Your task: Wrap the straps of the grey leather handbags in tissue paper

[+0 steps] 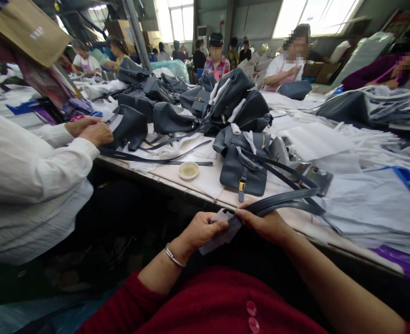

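At the bottom centre of the frame, the left hand point(205, 228) pinches a piece of thin white wrapping point(211, 243) between thumb and fingers; a metal bangle point(174, 256) encircles its wrist. Just beside it, the right hand point(265, 222) is closed around the dark straps point(284, 199), thumb on top. From the right hand, the straps extend to the right of centre and loop back toward a dark backpack point(233, 172). The backpack lies at the centre of the frame on the work table point(172, 178), with a gold-coloured buckle point(242, 185) on its front. A round shallow dish point(188, 170) rests left of the backpack. Metal objects point(315, 177), type unclear, lie to its right; stacked white sheets point(375, 197) cover the table at the right of the frame. At the left of the frame, a co-worker's hands point(95, 131) are at a dark bag point(131, 125); their exact grip cannot be determined. Beyond the backpack, a pile of dark bags point(231, 99) occupies the upper centre. Other workers point(220, 65) are positioned behind it, below bright windows point(175, 21).
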Tool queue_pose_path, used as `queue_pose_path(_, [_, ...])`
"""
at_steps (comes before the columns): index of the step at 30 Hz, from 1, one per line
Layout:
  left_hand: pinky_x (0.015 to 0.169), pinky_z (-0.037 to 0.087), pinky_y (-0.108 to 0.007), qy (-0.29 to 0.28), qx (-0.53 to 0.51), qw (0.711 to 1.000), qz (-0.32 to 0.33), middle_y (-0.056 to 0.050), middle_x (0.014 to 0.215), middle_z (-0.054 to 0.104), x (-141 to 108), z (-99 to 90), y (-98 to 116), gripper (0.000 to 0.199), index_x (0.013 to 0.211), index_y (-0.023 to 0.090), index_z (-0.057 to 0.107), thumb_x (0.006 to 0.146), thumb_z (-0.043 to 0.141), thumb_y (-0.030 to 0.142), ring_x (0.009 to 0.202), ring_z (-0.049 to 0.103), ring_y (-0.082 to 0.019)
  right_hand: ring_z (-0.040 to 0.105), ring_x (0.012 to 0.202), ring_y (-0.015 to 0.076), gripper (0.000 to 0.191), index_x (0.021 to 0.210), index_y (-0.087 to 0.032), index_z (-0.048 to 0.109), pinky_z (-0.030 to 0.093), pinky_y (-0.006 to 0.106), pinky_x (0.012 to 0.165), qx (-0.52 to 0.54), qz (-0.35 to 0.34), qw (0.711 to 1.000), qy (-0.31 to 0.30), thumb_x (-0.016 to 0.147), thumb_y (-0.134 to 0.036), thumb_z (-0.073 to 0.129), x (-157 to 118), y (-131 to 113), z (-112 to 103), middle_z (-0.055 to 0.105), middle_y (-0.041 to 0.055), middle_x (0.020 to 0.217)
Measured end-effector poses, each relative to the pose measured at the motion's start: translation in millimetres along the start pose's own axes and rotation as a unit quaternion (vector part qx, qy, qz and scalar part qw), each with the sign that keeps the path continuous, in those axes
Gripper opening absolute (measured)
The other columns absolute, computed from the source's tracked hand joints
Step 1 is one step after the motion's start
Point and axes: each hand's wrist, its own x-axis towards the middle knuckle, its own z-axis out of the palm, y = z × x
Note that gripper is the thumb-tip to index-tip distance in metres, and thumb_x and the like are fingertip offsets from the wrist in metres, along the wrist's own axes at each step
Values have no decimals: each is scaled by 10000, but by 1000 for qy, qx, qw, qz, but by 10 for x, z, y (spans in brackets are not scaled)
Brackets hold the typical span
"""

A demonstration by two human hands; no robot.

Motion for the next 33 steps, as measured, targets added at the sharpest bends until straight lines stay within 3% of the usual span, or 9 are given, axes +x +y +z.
queue_pose_path(4, [491, 328, -222, 29, 18, 999, 9, -7, 586, 589, 42, 99, -46, 431, 659, 115, 674, 729, 746, 534, 501, 462, -90, 627, 736, 201, 188, 790, -225, 713, 465, 319, 716, -67, -9, 998, -11, 846, -338, 573, 31, 169, 190, 701, 23, 749])
queue_pose_path(10, [522, 374, -245, 118, 70, 989, 46, -46, 618, 640, 79, 96, -64, 370, 680, 125, 680, 786, 703, 480, 540, 526, -128, 412, 421, 122, 404, 660, -195, 619, 300, 270, 435, 34, 111, 993, -18, 857, -541, 556, -70, 190, 112, 453, -40, 444])
queue_pose_path(14, [529, 355, -237, 76, 98, 990, 70, -19, 621, 626, 80, 207, -14, 384, 715, 142, 670, 821, 652, 511, 557, 510, -124, 481, 515, 129, 282, 968, -196, 659, 378, 261, 505, 81, 51, 994, 54, 777, -399, 700, -104, 59, 217, 529, -51, 564])
queue_pose_path(17, [548, 357, -236, 38, 60, 996, 59, -17, 657, 619, 55, 271, 15, 387, 766, 141, 658, 825, 645, 523, 589, 512, -125, 579, 660, 171, 101, 811, -205, 689, 451, 301, 661, 16, 10, 998, 55, 787, -303, 677, -92, 47, 295, 634, -5, 660])
queue_pose_path(19, [554, 357, -227, -1, -30, 999, 16, -10, 676, 607, 27, 265, 32, 365, 816, 137, 647, 767, 724, 490, 587, 506, -112, 602, 709, 186, 148, 693, -201, 673, 456, 317, 717, 5, -3, 999, 33, 814, -281, 643, -98, 71, 296, 662, 15, 690])
queue_pose_path(23, [610, 407, -222, -98, -248, 963, -41, -36, 790, 622, 2, 201, 51, 476, 923, 117, 649, 638, 837, 448, 644, 547, -110, 587, 691, 182, 185, 663, -196, 660, 446, 317, 706, 58, -10, 998, 9, 814, -302, 649, -132, 103, 217, 645, 10, 673])
queue_pose_path(25, [632, 430, -228, -69, -281, 957, -29, -50, 814, 633, 28, 185, 39, 513, 987, 102, 652, 690, 793, 496, 659, 561, -113, 569, 685, 179, 197, 662, -196, 651, 440, 315, 691, 78, -18, 997, 11, 810, -327, 663, -139, 106, 166, 622, 5, 669])
queue_pose_path(30, [621, 438, -215, 77, -110, 988, 75, 4, 767, 661, 92, 184, -19, 683, 1423, 203, 451, 817, 719, 367, 593, 540, -89, 591, 867, 207, 220, 668, -194, 651, 451, 332, 808, 88, -70, 992, 52, 821, -350, 671, -141, 115, 34, 655, 46, 899])
queue_pose_path(33, [685, 463, -231, 74, -7, 990, 119, -36, 834, 698, 71, 168, 17, 401, 1237, 181, 650, 868, 643, 336, 693, 589, -120, 553, 656, 158, 259, 648, -191, 631, 434, 292, 634, 88, -25, 995, 30, 833, -372, 656, -171, 108, 9, 608, 9, 686])
